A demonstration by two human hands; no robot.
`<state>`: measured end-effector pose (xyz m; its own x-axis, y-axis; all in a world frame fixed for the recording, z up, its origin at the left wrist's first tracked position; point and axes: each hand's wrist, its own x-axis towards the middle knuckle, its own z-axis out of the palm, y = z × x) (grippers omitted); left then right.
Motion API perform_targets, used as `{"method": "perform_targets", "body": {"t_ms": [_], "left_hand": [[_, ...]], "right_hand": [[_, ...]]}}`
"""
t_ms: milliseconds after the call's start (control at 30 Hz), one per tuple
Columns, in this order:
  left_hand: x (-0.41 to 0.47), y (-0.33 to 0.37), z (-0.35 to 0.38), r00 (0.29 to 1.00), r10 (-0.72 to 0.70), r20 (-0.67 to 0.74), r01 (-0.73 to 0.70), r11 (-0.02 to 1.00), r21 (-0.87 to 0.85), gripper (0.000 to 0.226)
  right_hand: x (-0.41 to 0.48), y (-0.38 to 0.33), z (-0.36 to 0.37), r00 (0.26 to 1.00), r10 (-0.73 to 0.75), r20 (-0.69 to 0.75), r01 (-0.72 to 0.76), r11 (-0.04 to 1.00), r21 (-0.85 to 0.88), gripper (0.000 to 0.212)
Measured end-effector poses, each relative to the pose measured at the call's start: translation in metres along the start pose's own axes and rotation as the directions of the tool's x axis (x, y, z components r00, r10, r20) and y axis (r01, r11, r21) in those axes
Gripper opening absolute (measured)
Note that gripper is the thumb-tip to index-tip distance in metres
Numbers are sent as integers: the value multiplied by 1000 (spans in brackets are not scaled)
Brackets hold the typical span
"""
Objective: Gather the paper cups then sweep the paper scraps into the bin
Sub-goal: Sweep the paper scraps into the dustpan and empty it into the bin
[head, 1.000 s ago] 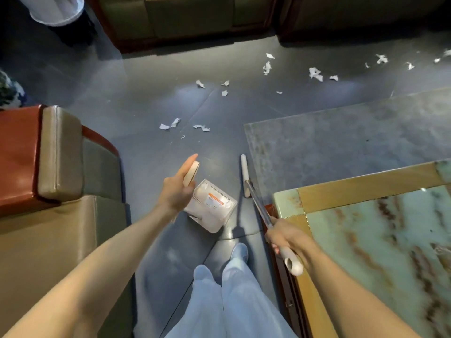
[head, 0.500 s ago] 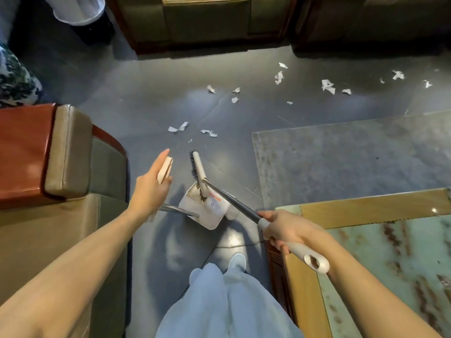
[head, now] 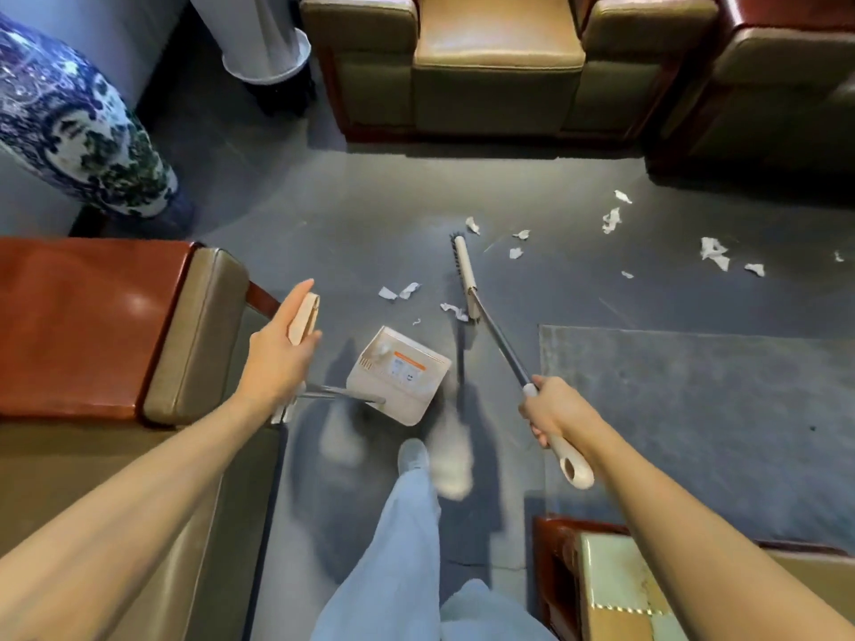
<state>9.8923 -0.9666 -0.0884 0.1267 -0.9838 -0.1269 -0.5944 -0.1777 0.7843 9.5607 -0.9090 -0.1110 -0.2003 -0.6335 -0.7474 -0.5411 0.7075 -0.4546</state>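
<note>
White paper scraps [head: 712, 253] lie scattered over the grey floor ahead and to the right; a few more paper scraps [head: 398, 291] lie just beyond the dustpan. My right hand [head: 553, 411] grips the cream handle of a broom [head: 465, 277], whose brush head rests on the floor among the scraps. My left hand [head: 282, 349] holds the beige handle top of a white dustpan [head: 400, 374], which hangs low between my hands. No paper cups or bin are in view.
A brown armchair [head: 115, 363] with red wooden arms stands at my left, more armchairs [head: 495, 62] at the back. A blue-and-white vase [head: 78, 122] stands far left. A grey rug [head: 694, 418] and a marble-topped table [head: 615, 589] lie at right.
I have stepped forward. The broom head has swung out ahead from the dustpan to the scraps. The dustpan stays in my left hand, now further from the broom.
</note>
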Motion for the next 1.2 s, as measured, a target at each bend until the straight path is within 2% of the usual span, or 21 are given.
{"method": "perform_targets", "body": {"t_ms": [100, 200, 333, 433, 633, 767, 933, 1100, 1200], "left_hand": [[57, -1, 8, 999, -12, 43, 13, 1000, -19, 62], [101, -6, 18, 993, 44, 111, -48, 998, 31, 62], [146, -11, 17, 993, 26, 116, -38, 994, 104, 62], [164, -11, 14, 996, -4, 92, -6, 994, 107, 63], [177, -2, 21, 998, -8, 68, 1, 995, 96, 61], [170, -2, 19, 996, -22, 88, 12, 993, 114, 59], [163, -5, 10, 996, -78, 41, 74, 993, 88, 58], [174, -8, -8, 996, -90, -27, 92, 992, 90, 58], [193, -14, -22, 993, -102, -65, 109, 987, 115, 58]], "right_hand": [[48, -31, -14, 999, 14, -35, -17, 997, -80, 27], [88, -52, -18, 998, 57, -1, -57, 994, -89, 28], [117, -69, -9, 986, 101, 129, -110, 992, 63, 33], [112, -85, 2, 967, 120, 226, -141, 987, 77, 28], [79, -103, 0, 903, 190, 386, -270, 949, 165, 41], [71, -117, -35, 918, 144, 370, -206, 969, 133, 43], [74, -141, -57, 956, -13, 291, 39, 996, -84, 37], [117, -176, -55, 982, -61, 179, 93, 980, -177, 24], [149, -200, -43, 985, -79, 153, 126, 936, -329, 27]]}}
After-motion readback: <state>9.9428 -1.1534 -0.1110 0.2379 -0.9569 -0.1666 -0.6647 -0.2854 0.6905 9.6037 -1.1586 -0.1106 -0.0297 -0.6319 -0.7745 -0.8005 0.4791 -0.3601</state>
